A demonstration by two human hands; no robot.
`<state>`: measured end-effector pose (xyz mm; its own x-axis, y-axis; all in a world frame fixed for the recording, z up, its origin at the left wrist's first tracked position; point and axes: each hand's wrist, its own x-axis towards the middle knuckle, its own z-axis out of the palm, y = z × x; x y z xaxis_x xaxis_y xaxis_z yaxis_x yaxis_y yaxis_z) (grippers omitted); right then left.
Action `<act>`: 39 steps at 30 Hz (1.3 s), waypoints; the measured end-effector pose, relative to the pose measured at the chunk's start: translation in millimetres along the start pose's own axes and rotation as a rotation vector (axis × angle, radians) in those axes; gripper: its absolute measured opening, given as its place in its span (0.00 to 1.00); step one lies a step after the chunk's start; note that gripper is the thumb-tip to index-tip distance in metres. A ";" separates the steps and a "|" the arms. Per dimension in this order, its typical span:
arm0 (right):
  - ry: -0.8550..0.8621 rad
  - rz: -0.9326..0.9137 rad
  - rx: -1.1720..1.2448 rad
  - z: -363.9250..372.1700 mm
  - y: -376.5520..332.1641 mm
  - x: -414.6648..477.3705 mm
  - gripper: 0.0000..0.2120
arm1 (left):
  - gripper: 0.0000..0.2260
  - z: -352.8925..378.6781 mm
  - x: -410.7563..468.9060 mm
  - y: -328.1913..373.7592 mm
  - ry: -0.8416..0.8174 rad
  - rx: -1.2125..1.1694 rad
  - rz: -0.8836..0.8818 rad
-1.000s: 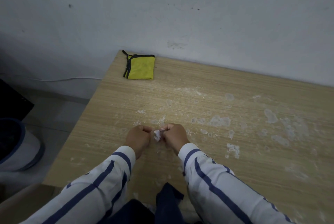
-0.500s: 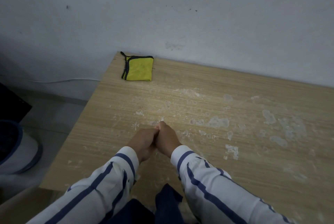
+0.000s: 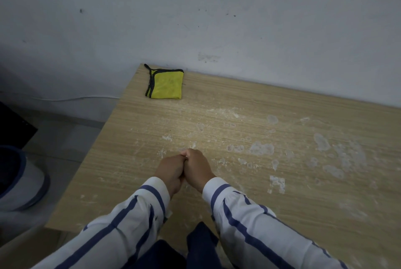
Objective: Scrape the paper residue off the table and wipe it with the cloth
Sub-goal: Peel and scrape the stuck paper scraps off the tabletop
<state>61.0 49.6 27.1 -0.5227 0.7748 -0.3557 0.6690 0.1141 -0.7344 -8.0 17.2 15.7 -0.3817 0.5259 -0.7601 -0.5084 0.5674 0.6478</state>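
Fists pressed together on light wooden table [image 3: 249, 99]
Left hand [image 3: 171, 170] and right hand [image 3: 198, 167] grips closed on a barely visible white paper scrap [image 3: 186, 156]

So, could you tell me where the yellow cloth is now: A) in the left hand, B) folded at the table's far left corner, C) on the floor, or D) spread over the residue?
B: the cloth lies folded at the far left corner of the table, by the wall.

Wall [image 3: 238, 19]: pale grey-white plaster, scuffed, speckled with dark marks. Bench [image 3: 282, 221]: light wood-grain top, far edge against the wall. Floor [image 3: 60, 138]: grey. White cable [image 3: 76, 98] along the wall's foot. Blue-rimmed grey bin [image 3: 26, 188], left. Light dim.
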 end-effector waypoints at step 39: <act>0.304 0.308 0.448 -175.9 165.4 -49.3 0.08 | 0.13 236.1 -69.5 -45.4 -0.179 0.169 0.120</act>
<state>290.3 139.6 24.8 -0.1232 0.8804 -0.4579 0.4440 -0.3637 -0.8189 223.8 104.5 51.1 -0.2811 0.6906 -0.6663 -0.3260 0.5843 0.7431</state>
